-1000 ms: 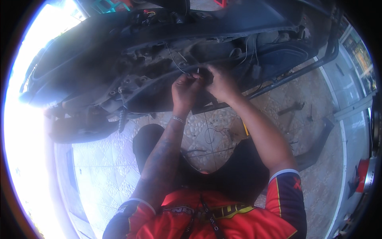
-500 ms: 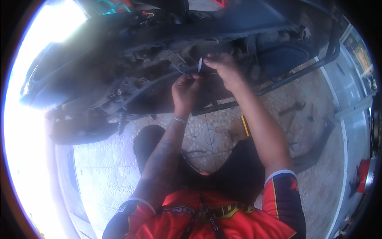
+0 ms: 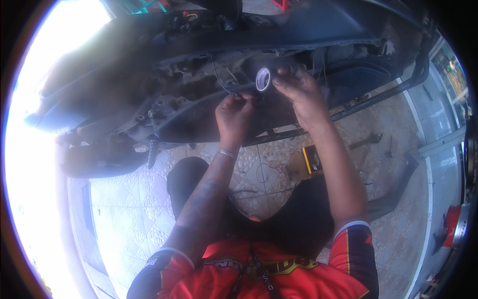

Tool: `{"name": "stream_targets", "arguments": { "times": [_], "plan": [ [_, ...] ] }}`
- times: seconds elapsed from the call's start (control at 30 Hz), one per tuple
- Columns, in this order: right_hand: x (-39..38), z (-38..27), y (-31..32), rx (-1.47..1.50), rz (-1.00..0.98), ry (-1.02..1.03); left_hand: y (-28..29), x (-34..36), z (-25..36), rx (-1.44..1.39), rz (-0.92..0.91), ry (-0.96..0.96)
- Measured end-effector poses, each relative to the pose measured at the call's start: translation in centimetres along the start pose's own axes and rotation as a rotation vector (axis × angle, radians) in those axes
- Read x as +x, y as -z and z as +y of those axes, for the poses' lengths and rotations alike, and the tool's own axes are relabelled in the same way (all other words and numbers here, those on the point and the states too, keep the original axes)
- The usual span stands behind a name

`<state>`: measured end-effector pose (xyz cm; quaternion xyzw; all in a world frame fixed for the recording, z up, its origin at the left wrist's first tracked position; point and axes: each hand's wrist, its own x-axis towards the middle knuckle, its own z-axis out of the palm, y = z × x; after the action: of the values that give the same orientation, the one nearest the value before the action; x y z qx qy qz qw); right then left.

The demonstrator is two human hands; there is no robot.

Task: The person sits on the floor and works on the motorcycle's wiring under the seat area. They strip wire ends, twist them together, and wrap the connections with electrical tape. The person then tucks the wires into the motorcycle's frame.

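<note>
A dark scooter body (image 3: 99, 84) stretches across the upper view, with its inner frame and wiring exposed. My left hand (image 3: 234, 112) is closed in a pinch on a thin wire (image 3: 219, 79) that hangs down from the frame. Right of it, my right hand (image 3: 303, 97) grips a tape roll (image 3: 268, 79) between thumb and fingers, its pale core ring facing up toward me. The roll is held a little above and right of my left fingertips.
The tiled floor (image 3: 259, 164) lies below, with a yellow-and-black box (image 3: 311, 159), a dark tool (image 3: 366, 142) and loose wires. A metal bar (image 3: 358, 102) runs along the scooter's lower right. A pale frame with glass (image 3: 438, 139) stands at the right edge; bright light fills the left.
My right hand has moved right and away from my left hand, bringing the tape roll out and turning its face into view. My left hand stays nearly in place on the wire.
</note>
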<state>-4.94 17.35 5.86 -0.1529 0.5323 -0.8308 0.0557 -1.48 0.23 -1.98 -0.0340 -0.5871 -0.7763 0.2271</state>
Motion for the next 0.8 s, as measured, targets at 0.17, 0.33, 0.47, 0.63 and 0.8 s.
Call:
{"name": "stream_targets", "arguments": {
  "times": [0.17, 0.33, 0.47, 0.63, 0.8],
  "plan": [
    [-0.2, 0.3, 1.1, 0.038, 0.054, -0.147, 0.2, -0.1, -0.2, 0.018, 0.012, 0.032],
    [0.2, 0.0, 1.2, 0.103, 0.092, -0.194, 0.3, 0.1, -0.8, 0.003, 0.018, -0.016],
    [-1.1, -1.2, 0.8, -0.079, -0.035, -0.212, 0.4, 0.2, -1.0, -0.104, 0.033, 0.053],
    [-3.3, 0.0, -0.1, -0.525, -0.202, -0.31, 1.1, 0.3, -0.6, 0.061, 0.057, 0.055],
    [-3.0, 3.1, -0.3, -0.878, -0.254, -0.097, 0.9, 0.3, -0.4, 0.021, 0.049, 0.112]
  ]
}}
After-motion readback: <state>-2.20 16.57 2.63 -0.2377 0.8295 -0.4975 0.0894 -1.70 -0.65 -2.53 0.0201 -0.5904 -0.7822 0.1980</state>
